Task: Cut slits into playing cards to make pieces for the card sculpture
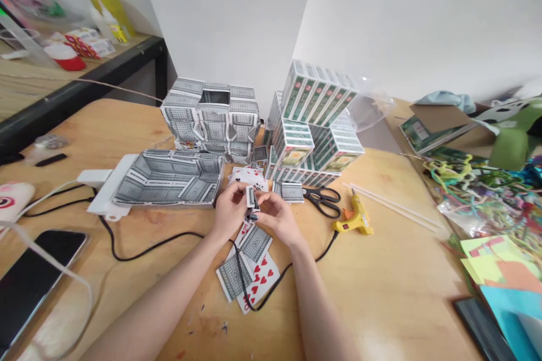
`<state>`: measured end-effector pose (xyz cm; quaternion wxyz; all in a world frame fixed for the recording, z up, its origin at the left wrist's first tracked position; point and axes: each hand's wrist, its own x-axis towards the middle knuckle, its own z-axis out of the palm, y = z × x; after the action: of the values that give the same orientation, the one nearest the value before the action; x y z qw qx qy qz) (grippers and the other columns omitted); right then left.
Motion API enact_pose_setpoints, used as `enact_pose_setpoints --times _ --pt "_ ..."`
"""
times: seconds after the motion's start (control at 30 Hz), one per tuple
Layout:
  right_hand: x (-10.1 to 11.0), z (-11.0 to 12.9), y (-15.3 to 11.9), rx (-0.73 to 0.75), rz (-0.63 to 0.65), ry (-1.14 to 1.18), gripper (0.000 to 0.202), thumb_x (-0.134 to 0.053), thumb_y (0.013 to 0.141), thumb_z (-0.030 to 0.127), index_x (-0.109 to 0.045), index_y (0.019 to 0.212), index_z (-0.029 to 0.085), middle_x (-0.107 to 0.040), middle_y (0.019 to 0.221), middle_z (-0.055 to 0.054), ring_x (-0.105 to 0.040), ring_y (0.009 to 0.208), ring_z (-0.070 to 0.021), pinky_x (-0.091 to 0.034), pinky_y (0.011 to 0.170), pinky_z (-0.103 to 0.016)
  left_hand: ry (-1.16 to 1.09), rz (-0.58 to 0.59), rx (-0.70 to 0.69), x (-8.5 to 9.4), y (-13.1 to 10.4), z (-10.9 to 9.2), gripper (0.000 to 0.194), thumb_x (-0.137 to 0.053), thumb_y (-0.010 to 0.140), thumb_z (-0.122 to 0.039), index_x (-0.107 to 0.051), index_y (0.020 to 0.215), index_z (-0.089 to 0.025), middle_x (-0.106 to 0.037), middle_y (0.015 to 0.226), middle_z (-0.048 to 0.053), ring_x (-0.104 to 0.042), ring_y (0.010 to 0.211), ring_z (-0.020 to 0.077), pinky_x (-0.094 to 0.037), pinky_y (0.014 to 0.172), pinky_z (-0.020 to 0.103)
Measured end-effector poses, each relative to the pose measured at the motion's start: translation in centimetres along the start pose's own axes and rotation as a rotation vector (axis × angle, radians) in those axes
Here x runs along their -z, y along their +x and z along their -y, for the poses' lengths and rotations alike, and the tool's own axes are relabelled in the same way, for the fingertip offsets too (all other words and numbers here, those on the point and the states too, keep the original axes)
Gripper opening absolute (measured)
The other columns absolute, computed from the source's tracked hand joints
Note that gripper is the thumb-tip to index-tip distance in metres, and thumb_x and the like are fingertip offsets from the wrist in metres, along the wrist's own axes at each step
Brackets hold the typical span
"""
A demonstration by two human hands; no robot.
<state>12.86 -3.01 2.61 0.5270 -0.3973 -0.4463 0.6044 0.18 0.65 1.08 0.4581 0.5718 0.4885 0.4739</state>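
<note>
Between my left hand and my right hand is a small folded playing card, grey-patterned with white edges. Fingers of both hands pinch it from the two sides. Below it, loose playing cards overlap on the table, some face down, others showing red hearts. More cards lie just beyond my fingers. An open tray made of cards sits to the left, and a blocky structure of cards stands behind it.
Boxed card decks are stacked at the back. Black-handled scissors, a yellow glue gun and clear sticks lie to the right. The gun's black cable crosses the loose cards. A phone lies at left, colourful craft materials at right.
</note>
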Motion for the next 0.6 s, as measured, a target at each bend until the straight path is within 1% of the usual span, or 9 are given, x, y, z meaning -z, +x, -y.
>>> enact_pose_setpoints --times 0.13,0.2,0.27,0.33,0.4,0.47,0.53,0.6 --pt "-0.1 -0.5 0.0 0.012 -0.01 0.017 0.031 -0.073 0.058 0.035 -0.049 0.071 0.02 -0.056 0.078 0.001 -0.056 0.072 -0.013 -0.048 0.07 -0.029 0.012 0.056 -0.058 -0.1 -0.1 0.0 0.009 -0.054 0.071 -0.019 -0.059 0.079 -0.016 -0.062 0.083 0.003 -0.058 0.08 0.0155 -0.047 0.073 0.027" --pt "-0.1 -0.6 0.1 0.013 -0.035 -0.005 0.03 -0.072 0.06 0.035 -0.048 0.071 0.02 -0.054 0.074 0.002 -0.053 0.066 -0.011 -0.046 0.064 -0.025 0.026 0.077 -0.094 -0.2 -0.1 -0.1 0.016 -0.053 0.072 -0.017 -0.059 0.087 -0.017 -0.062 0.089 0.004 -0.059 0.083 0.0163 -0.047 0.076 0.029" --pt "-0.1 -0.5 0.1 0.001 -0.06 -0.047 0.03 -0.07 0.061 0.037 -0.048 0.071 0.019 -0.053 0.071 0.002 -0.051 0.062 -0.0101 -0.045 0.059 -0.023 0.053 0.075 -0.168 -0.1 -0.2 -0.3 0.026 -0.05 0.075 -0.015 -0.058 0.099 -0.019 -0.062 0.099 0.006 -0.058 0.092 0.0176 -0.047 0.081 0.032" --pt "-0.1 -0.3 0.1 -0.008 -0.083 -0.078 0.031 -0.069 0.061 0.04 -0.047 0.071 0.019 -0.051 0.068 0.002 -0.048 0.06 -0.0101 -0.043 0.056 -0.022 0.092 0.072 -0.282 0.1 -0.2 -0.5 0.03 -0.049 0.076 -0.014 -0.059 0.103 -0.022 -0.06 0.108 0.006 -0.055 0.101 0.019 -0.045 0.087 0.036" --pt "-0.1 -0.2 0.1 0.0 -0.096 -0.082 0.032 -0.068 0.062 0.041 -0.048 0.071 0.019 -0.05 0.068 0.003 -0.047 0.06 -0.0101 -0.042 0.056 -0.022 0.11 0.091 -0.394 0.3 -0.2 -0.8 0.026 -0.049 0.076 -0.013 -0.063 0.096 -0.023 -0.061 0.108 0.006 -0.054 0.104 0.0199 -0.043 0.091 0.039" --pt "0.0 -0.2 0.1 0.006 -0.108 -0.07 0.03 -0.068 0.062 0.041 -0.048 0.07 0.019 -0.05 0.068 0.003 -0.047 0.06 -0.0099 -0.042 0.057 -0.022 0.099 0.107 -0.454 0.5 -0.2 -1.1 0.022 -0.05 0.076 -0.013 -0.065 0.088 -0.023 -0.063 0.104 0.005 -0.055 0.103 0.0203 -0.043 0.092 0.041" --pt "0.2 -0.5 0.1 0.0 -0.133 -0.059 0.029 -0.067 0.064 0.042 -0.049 0.07 0.019 -0.051 0.066 0.003 -0.047 0.059 -0.0101 -0.043 0.058 -0.023 0.09 0.096 -0.453 0.6 -0.2 -1.2 0.02 -0.05 0.076 -0.013 -0.066 0.084 -0.022 -0.065 0.1 0.005 -0.056 0.103 0.0206 -0.043 0.092 0.043" --pt "0.5 -0.8 0.2 -0.012 -0.179 -0.042 0.029 -0.065 0.066 0.043 -0.05 0.073 0.019 -0.052 0.065 0.002 -0.049 0.058 -0.0107 -0.043 0.057 -0.023 0.091 0.059 -0.417 0.6 -0.2 -1.2 0.018 -0.051 0.076 -0.014 -0.066 0.082 -0.022 -0.067 0.096 0.004 -0.056 0.102 0.0206 -0.042 0.093 0.043"
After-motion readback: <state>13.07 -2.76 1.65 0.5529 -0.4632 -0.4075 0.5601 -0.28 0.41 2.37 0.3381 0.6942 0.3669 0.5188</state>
